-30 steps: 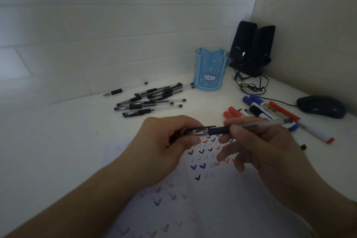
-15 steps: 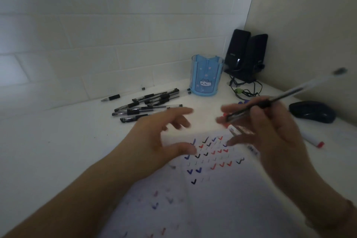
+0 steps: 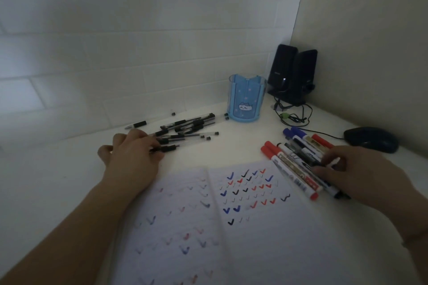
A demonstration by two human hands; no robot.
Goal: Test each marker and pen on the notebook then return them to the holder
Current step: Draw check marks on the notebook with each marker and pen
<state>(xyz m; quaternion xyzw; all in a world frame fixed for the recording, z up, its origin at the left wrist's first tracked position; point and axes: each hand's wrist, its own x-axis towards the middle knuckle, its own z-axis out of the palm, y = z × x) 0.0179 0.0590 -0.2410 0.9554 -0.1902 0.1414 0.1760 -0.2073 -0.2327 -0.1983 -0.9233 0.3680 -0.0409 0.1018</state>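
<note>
On the desk [image 3: 69, 180], at left: left hand [image 3: 132, 157] is laid on the pen pile [image 3: 185, 129], fingers curled at one pen, grasp unclear | centre: open notebook [image 3: 231, 227] is marked with ticks; empty blue holder [image 3: 246, 97] stands behind | right: right hand [image 3: 352, 176] is closed on a marker among the markers [image 3: 294, 164].

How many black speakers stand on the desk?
2. The left speaker and the right speaker stand side by side in the back corner, right of the blue holder, behind the mouse.
</note>
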